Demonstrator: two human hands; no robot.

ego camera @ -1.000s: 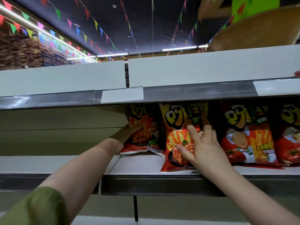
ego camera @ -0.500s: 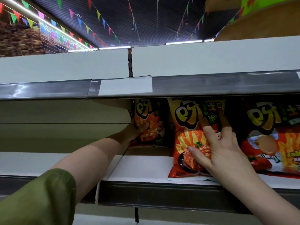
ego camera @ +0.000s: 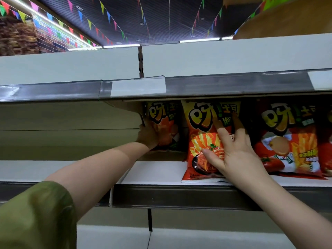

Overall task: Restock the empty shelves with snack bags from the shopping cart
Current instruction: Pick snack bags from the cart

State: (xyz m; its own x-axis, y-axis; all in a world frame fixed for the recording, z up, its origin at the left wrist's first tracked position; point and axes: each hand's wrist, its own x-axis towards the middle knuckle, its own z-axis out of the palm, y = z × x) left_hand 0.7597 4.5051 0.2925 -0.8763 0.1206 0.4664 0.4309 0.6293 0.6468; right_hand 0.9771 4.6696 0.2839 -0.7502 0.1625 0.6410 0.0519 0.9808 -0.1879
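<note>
white shelf [ego camera: 154, 170] | left hand [ego camera: 148, 135] grips rear snack bag [ego camera: 166, 129] | right hand [ego camera: 235, 153], fingers spread flat, presses front snack bag [ego camera: 201, 139]

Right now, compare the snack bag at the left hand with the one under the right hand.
The left bag sits deep on the shelf, in shadow; the right bag stands at the front edge, brightly lit. The left hand grips the left bag's side; the right hand presses the right bag with flat, spread fingers. Both are upright and carry the same yellow logo on orange.
</note>
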